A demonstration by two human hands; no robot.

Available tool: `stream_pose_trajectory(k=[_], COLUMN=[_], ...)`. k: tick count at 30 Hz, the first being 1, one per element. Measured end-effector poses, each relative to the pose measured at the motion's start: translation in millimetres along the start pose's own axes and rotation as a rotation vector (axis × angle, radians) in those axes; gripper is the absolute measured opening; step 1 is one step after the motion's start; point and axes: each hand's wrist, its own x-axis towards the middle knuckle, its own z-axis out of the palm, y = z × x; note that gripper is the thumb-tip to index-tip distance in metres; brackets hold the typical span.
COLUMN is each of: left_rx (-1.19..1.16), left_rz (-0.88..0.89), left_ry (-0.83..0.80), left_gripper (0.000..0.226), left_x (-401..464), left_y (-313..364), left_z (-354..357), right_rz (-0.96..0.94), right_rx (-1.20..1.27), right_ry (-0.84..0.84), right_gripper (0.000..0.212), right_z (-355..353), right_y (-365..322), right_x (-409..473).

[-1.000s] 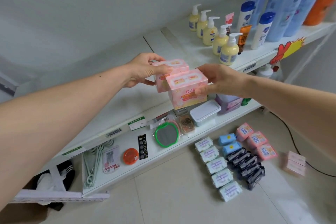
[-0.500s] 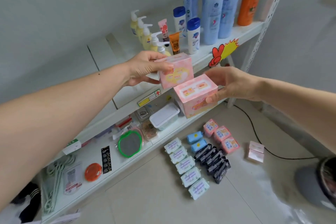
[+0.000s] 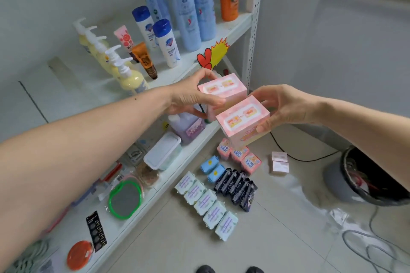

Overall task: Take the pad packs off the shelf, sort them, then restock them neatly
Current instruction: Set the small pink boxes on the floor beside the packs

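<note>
Pad packs, two pink boxes held in the air in front of the shelf: far pink box in the left hand, thumb along its near edge and fingers curled round the far side; near pink box in the right hand, fingers wrapped behind it and thumb pressed on its front face; the two boxes touch at one corner; both are squarish cartons, glossy, pale pink with a white-bordered panel on top showing small orange and yellow pictures.

Floor stock, on pale glossy tiles, sorted by kind: white packs, five in a slanted row, soft plastic pillows with purple print and greenish edges; blue packs, two, soft and crinkled at the ends; black packs, several standing close together, shiny film; pink packs, three, soft wrapping with blue lettering, partly hidden behind the near box; small pale pink boxes, two, set apart to the right.

Shelf, white metal with a perforated upright; upper board carries pump bottles of yellow liquid, tubes and tall blue bottles; lower board carries a white lidded tub and a green-rimmed mirror.
</note>
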Motion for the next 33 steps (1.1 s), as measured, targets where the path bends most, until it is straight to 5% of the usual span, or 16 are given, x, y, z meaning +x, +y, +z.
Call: stream_pose_trajectory(k=[5,8,12,16,23,33], left_rx=[-0.154,-0.149,0.031,0.309,0.420,0.208], left_rz=[0.013,0.037,0.133,0.198,0.229,0.133], left_ry=[-0.160,-0.123,0.113,0.164,0.111,-0.037], left_gripper=[0.049,0.042,0.081,0.105,0.084,0.081], left_x=[40.9,66.2,101.0,130.5,163.7,195.1], left_y=[-18.4,-29.6,-50.4,-66.4,-66.3,-69.5], left_z=[35.0,60.8,92.4,124.7,177.9,202.8], right_rz=[0.033,0.043,0.066,0.093,0.108,0.143], right_rx=[0.068,0.090,0.077,0.115,0.186,0.248], right_ry=[0.092,0.126,0.108,0.071,-0.025,-0.075], right_gripper=[0.066,0.068,0.068,0.066,0.063,0.063], right_z=[-6.1,-16.0,-37.4,-60.0,-97.1,-129.0], right_y=[52.1,87.7,130.5,176.2,223.4,260.0], right_x=[-19.1,-30.1,-48.2,-67.5,-83.6,-78.9])
